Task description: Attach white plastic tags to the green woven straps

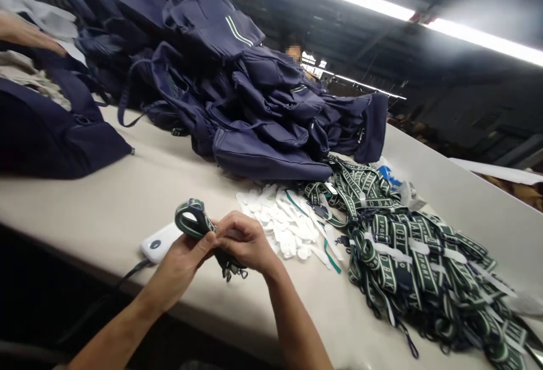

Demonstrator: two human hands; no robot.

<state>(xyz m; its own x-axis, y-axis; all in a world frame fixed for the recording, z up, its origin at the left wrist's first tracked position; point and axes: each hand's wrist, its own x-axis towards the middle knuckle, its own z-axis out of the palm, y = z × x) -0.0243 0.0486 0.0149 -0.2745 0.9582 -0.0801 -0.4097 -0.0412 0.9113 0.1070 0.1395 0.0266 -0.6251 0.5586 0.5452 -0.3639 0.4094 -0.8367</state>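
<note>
At 7 o'clock, a folded green patterned strap (205, 223) is pinched above the surface (139, 200) by thumb and fingers of both the left hand (184, 265) and right hand (248, 242), each nearly closed. The step looks like gathering its folds; the next move probably calls for keeping them firmly together. At 4 o'clock, heaped straps (407, 268) show pale capitals (fragments only, such as "TED" and "BA"). White strips (275, 228) at 6 o'clock show no readable writing.
</note>
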